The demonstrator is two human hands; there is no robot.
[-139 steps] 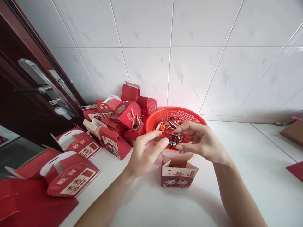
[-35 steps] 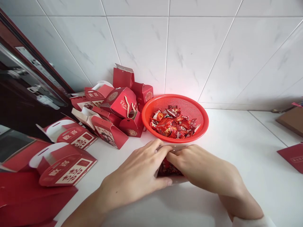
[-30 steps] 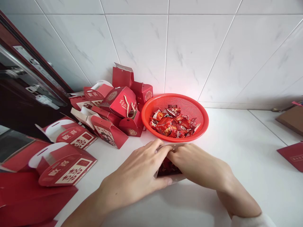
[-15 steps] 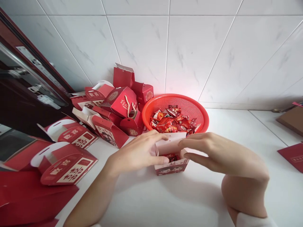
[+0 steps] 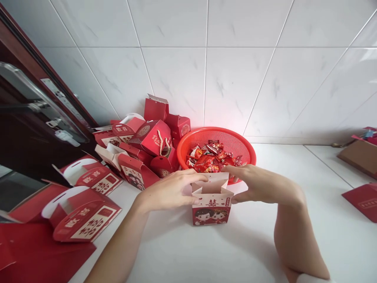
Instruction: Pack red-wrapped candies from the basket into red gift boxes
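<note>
An upright small candy box [image 5: 211, 214], red below and pale above with two cartoon figures on its front, stands on the white counter with its top open. My left hand [image 5: 169, 190] holds its left side, thumb at the front panel and fingers at the back flap. On the opposite side my right hand [image 5: 259, 184] curves around the box, its thumb at the right edge and its fingers by the rear flap. Just behind stands a red plastic basket [image 5: 250, 151] with wrapped candies [image 5: 210, 157]. The box's contents are hidden by its raised front panel.
Several red gift boxes [image 5: 150, 137] are piled left of the basket, and more, such as an open-topped one [image 5: 85, 220], stand nearer at the left. A dark door [image 5: 35, 114] borders the left side. A red box [image 5: 361, 200] and a brown carton [image 5: 359, 157] lie right.
The box's front panel has come up, covering the candies that showed inside. My right hand has shifted slightly left, and its thumb has moved to the box's right edge. The view has tilted up.
</note>
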